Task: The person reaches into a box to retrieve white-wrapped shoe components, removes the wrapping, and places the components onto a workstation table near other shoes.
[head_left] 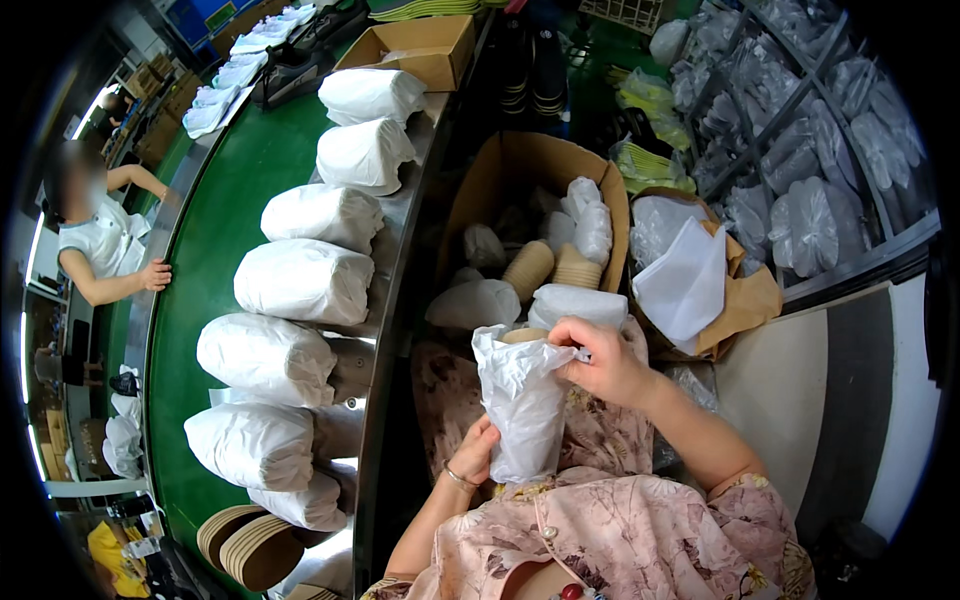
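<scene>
Upright in front of my chest stands a white paper bag, crumpled at its open top. The rim of a tan, curved piece shows in its mouth; the rest is hidden by the paper. My left hand is closed around the lower left side of the bag. At the top right edge, my right hand pinches the paper between thumb and fingers. Just beyond the bag, an open cardboard box holds white wrapped bundles and nested stacks of tan curved pieces.
To my left, a green conveyor belt has a metal edge lined with several white wrapped bundles. Nested tan pieces lie at its near end. Across it stands a person. A rack with plastic-bagged items is at right.
</scene>
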Available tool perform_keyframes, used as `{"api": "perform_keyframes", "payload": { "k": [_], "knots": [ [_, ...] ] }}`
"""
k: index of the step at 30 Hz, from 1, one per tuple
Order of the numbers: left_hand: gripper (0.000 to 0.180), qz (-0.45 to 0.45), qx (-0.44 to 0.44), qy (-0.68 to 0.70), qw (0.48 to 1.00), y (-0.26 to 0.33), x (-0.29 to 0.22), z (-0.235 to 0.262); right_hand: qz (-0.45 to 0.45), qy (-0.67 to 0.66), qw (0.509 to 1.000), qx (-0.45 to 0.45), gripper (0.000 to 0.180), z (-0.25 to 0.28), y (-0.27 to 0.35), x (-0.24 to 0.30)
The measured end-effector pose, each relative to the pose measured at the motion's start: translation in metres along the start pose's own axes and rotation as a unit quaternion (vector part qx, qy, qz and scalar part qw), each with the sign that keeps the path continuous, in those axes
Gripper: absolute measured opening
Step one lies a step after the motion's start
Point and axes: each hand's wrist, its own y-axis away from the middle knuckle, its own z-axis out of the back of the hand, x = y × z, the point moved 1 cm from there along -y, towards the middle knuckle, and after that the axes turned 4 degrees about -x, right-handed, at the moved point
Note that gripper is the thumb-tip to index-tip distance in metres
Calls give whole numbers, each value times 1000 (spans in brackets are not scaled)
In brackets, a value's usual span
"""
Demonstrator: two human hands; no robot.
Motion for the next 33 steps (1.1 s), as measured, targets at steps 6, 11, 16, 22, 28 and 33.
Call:
{"api": "perform_keyframes", "payload": {
  "k": [6,11,16,22,28,33],
  "knots": [
    [74,-5,14,-106,994,5,-7,-6,301,299,905,-44,12,-6,7,15],
    [75,-1,-8,-74,997,1,-5,-3,378,295,877,-9,17,-12,22,11],
    [79,-90,59,-41,993,3,-16,2,404,265,876,-6,25,-10,19,22],
    [66,-127,-33,-279,951,-3,-82,-92,113,116,985,-62,75,-10,18,28],
    [60,-195,10,-193,961,-11,-70,-50,201,108,971,-73,69,-36,29,30],
    [58,-159,-11,-17,987,-27,-66,-34,126,26,992,-18,67,-40,21,47]
  ]
}}
